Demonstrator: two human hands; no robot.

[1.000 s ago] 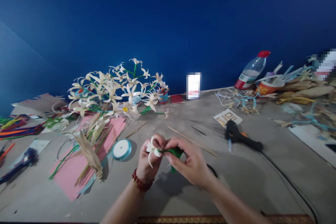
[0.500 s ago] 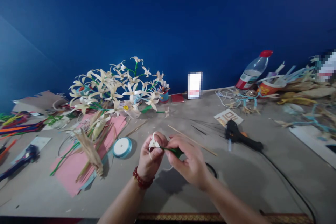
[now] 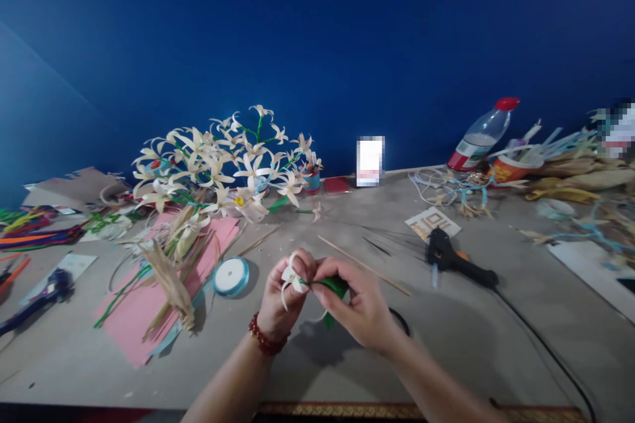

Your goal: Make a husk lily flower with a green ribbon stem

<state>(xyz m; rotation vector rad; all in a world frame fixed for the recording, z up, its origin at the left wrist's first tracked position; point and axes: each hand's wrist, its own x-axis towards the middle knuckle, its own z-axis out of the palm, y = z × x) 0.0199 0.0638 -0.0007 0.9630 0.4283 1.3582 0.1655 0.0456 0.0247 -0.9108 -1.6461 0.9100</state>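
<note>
A small white craft flower [image 3: 294, 277] with narrow curling petals is pinched between the thumb and fingers of my left hand [image 3: 285, 287], which wears a dark red bead bracelet at the wrist. My right hand [image 3: 360, 301] grips a strip of green tape [image 3: 337, 285] whose narrow end reaches the base of the flower. Part of the green strip is hidden in the right palm, and a bit of it hangs below the fingers. Both hands are held close together above the grey table [image 3: 238, 363].
A bunch of white flowers [image 3: 213, 165] stands at the back left. Pink sheets [image 3: 126, 324], dried husks [image 3: 166, 284] and a blue ribbon roll [image 3: 231, 276] lie left of my hands. To the right are a black glue gun [image 3: 459, 264] with its cord and a tilted plastic bottle [image 3: 479, 139].
The flower has turned slightly in my left fingers. More of the green tape shows at my right hand, with a piece now hanging below it. The view has shifted slightly.
</note>
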